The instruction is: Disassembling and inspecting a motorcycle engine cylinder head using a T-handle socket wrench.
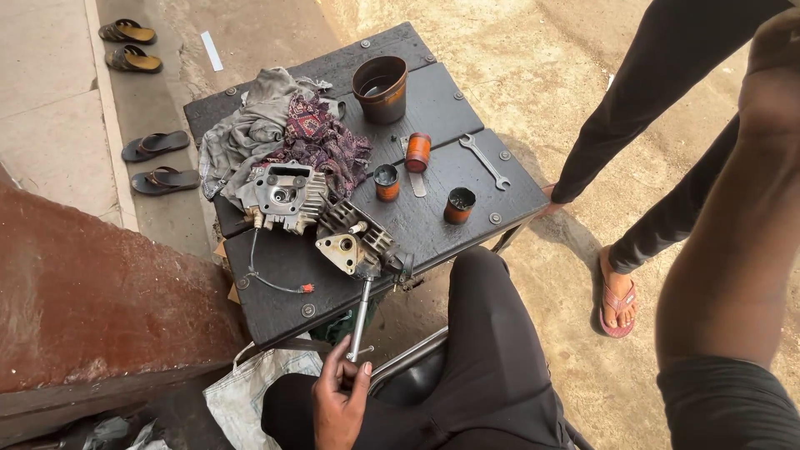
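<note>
**Hands.** The left hand [337, 400] is clenched around the lower end of a long, bright metal socket wrench [360, 312], low in the view beside the person's black-trousered knee. The right hand is out of view; only a bare arm at the right edge shows, so its state cannot be told.

**Work piece.** The wrench shaft runs up to a grey finned metal engine cylinder [354, 242], which lies on its side at the near edge of a dark bolted wooden table [467, 179]. The wrench head appears to be seated on the cylinder's near face; the exact fitting is too small to tell.

**Step, as judged.** A fastener on the cylinder is being worked with the wrench. A further turn calls for steadying the cylinder, since nothing visibly holds it and it sits close to the table edge.

**Surroundings.**
- A grey cast cylinder head [285, 193] lies just beside the cylinder, trailing a thin wire with a red connector [275, 279].
- Behind them are a grey rag [250, 125] and a purple patterned cloth [321, 137].
- Further back stand a brown round tub [380, 87], three small orange cans [386, 182] and a flat steel spanner [483, 160].

**Obstructions.** A second person stands right of the table, with a foot in a pink sandal [617, 304]. This is near the table but clear of the wrench.
</note>
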